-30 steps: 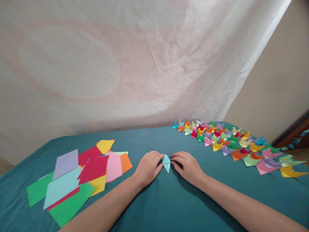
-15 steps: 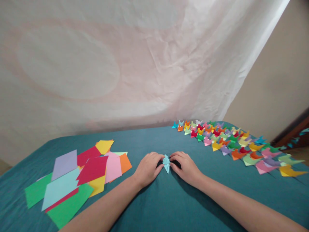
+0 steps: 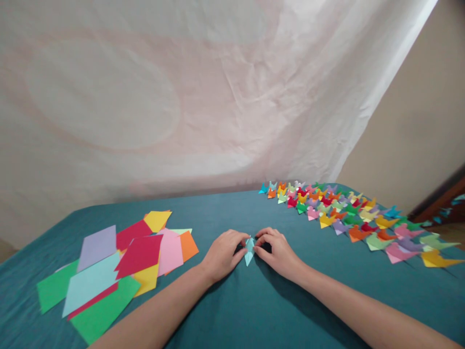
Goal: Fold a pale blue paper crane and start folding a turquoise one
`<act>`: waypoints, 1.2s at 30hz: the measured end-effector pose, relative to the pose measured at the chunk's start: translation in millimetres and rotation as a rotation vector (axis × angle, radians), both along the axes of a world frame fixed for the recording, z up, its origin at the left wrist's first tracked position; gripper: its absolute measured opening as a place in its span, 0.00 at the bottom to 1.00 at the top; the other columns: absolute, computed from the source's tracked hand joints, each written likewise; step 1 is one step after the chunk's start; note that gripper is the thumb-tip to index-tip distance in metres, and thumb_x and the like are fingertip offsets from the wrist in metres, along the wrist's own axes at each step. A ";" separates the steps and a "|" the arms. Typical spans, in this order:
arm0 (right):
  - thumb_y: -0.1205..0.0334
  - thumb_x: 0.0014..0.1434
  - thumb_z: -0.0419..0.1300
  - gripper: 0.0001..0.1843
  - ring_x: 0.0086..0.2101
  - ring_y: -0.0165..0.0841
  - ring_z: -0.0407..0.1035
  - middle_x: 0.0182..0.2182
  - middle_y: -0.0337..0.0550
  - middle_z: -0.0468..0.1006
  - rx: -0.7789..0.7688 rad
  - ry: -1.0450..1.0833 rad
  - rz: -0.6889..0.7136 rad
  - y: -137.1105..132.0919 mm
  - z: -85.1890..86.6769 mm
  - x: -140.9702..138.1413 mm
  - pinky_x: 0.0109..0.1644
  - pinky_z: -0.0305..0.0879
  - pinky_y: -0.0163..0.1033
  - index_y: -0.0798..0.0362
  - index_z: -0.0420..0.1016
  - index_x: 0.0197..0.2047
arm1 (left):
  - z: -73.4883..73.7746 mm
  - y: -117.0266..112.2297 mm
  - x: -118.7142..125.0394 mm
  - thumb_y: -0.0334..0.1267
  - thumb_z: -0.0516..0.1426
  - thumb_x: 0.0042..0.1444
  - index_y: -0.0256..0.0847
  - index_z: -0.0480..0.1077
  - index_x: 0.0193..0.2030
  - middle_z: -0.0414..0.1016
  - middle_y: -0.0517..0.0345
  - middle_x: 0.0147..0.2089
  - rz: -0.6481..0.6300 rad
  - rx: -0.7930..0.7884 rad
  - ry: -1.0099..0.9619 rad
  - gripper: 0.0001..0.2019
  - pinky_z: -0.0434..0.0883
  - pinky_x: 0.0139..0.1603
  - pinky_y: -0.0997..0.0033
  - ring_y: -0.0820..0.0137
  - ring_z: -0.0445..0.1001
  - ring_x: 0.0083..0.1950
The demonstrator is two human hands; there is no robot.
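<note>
A small light-blue piece of folded origami paper (image 3: 249, 252) is between my two hands, just above or on the teal cloth. It has a narrow diamond shape with a point toward me. My left hand (image 3: 225, 254) pinches its left edge between thumb and fingers. On the other side my right hand (image 3: 278, 252) has thumb and index finger closed at the paper's right edge. The fingertips cover parts of both edges.
Loose coloured paper sheets (image 3: 98, 286) lie overlapping at the left. Rows of small folded paper birds (image 3: 339, 227) stand at the right. A teal cloth (image 3: 225, 208) covers the table, and a pale curtain (image 3: 145, 97) hangs behind it.
The light-blue folded paper has tilted and shifted slightly toward me, and now shows a smoother, narrower diamond face. Both hands have stayed nearly in place, with small finger movements.
</note>
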State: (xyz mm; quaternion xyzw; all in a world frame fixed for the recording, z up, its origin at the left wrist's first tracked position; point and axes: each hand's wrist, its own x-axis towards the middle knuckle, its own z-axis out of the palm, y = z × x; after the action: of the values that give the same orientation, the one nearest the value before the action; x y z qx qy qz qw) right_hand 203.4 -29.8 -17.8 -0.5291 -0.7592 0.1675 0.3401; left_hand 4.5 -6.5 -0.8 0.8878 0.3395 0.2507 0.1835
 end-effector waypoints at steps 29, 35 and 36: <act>0.62 0.60 0.54 0.10 0.34 0.32 0.67 0.29 0.40 0.73 0.042 0.219 0.180 -9.3 14.4 -5.4 0.41 0.62 0.38 0.52 0.70 0.28 | -3.5 -1.0 12.6 0.31 0.62 0.47 0.38 0.57 0.54 0.71 0.56 0.39 0.042 -0.539 -0.565 0.28 0.69 0.41 0.68 0.71 0.71 0.37; 0.64 0.60 0.54 0.08 0.34 0.33 0.66 0.30 0.41 0.72 0.080 0.206 0.203 -11.6 15.1 -6.7 0.42 0.61 0.39 0.52 0.68 0.28 | -2.0 0.2 11.0 0.34 0.60 0.50 0.37 0.59 0.52 0.71 0.60 0.33 0.015 -0.614 -0.551 0.22 0.66 0.35 0.73 0.74 0.69 0.33; 0.64 0.60 0.54 0.08 0.35 0.33 0.66 0.30 0.41 0.72 0.081 0.209 0.206 -11.9 15.4 -6.9 0.42 0.61 0.39 0.52 0.68 0.28 | -1.9 0.1 11.1 0.34 0.60 0.51 0.37 0.60 0.51 0.71 0.60 0.33 0.012 -0.628 -0.558 0.21 0.65 0.35 0.73 0.74 0.69 0.33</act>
State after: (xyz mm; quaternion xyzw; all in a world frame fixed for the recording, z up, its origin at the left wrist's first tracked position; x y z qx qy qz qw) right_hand 196.5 -41.8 -2.4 -0.4139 -0.7760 0.2247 0.4195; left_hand 15.6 -6.3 -2.7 0.6849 0.3417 0.3669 0.5286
